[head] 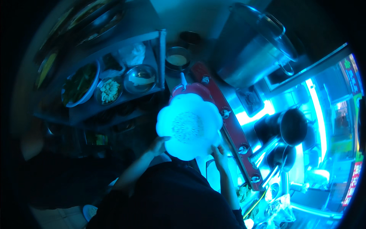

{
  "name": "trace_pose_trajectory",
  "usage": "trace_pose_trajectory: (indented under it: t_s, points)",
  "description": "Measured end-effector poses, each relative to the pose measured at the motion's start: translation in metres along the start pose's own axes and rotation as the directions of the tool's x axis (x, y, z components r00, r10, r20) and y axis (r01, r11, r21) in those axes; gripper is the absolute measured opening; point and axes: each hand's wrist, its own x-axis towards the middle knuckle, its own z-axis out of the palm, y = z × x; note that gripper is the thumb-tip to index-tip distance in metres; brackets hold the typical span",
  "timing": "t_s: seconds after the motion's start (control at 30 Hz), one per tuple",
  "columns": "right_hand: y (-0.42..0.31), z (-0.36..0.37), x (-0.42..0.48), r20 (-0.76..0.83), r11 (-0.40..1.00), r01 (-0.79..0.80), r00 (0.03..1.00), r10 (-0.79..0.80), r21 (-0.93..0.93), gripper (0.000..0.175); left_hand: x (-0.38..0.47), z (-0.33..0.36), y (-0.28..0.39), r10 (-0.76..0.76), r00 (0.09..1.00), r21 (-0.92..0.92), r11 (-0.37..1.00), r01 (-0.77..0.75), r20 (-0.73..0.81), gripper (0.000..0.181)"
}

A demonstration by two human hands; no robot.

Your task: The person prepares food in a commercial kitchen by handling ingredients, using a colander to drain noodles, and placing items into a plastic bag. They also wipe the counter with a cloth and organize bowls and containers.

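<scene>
A pale, flower-shaped strainer (187, 147) is held level in front of my torso. Dark slots or specks cover the middle of its base; I cannot tell which. My left hand (159, 146) grips its scalloped rim on the near left. On the near right, my right hand (219, 152) pinches the rim with the thumb on top. Just beyond the strainer, and partly hidden by it, sits a pink-red basin (194, 88). A light-coloured handle (183, 80) juts up at that basin's far edge.
To the right runs a red stove front (234, 126) with several knobs. A tall steel stockpot (251, 48) stands beyond it, with a dark pot (293, 127) nearer. On the left shelf are a bowl of greens (81, 83), chopped pale pieces (108, 91) and a steel bowl (140, 88).
</scene>
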Motion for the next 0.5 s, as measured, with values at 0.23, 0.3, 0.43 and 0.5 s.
trace_pose_trajectory:
  t_s: [0.23, 0.3, 0.43, 0.5]
  points:
    - [0.019, 0.05, 0.006, 0.34, 1.0, -0.023, 0.94, 0.021, 0.003, 0.031, -0.092, -0.046, 0.001, 0.298, 0.921, -0.174, 0.922, -0.346, -0.25, 0.057]
    - [0.033, 0.057, 0.011, 0.345, 0.993, -0.034, 0.936, 0.072, -0.115, 0.03, -0.117, -0.051, -0.002, 0.353, 0.868, -0.173, 0.886, -0.43, -0.35, 0.057]
    - [0.061, 0.055, 0.017, 0.359, 0.98, -0.027, 0.928, 0.098, -0.198, 0.028, -0.164, -0.069, -0.018, 0.401, 0.792, -0.214, 0.815, -0.538, -0.46, 0.054]
    - [0.067, 0.051, 0.019, 0.367, 0.943, 0.011, 0.923, 0.119, -0.333, 0.028, -0.177, -0.079, -0.028, 0.395, 0.727, -0.186, 0.796, -0.576, -0.561, 0.052]
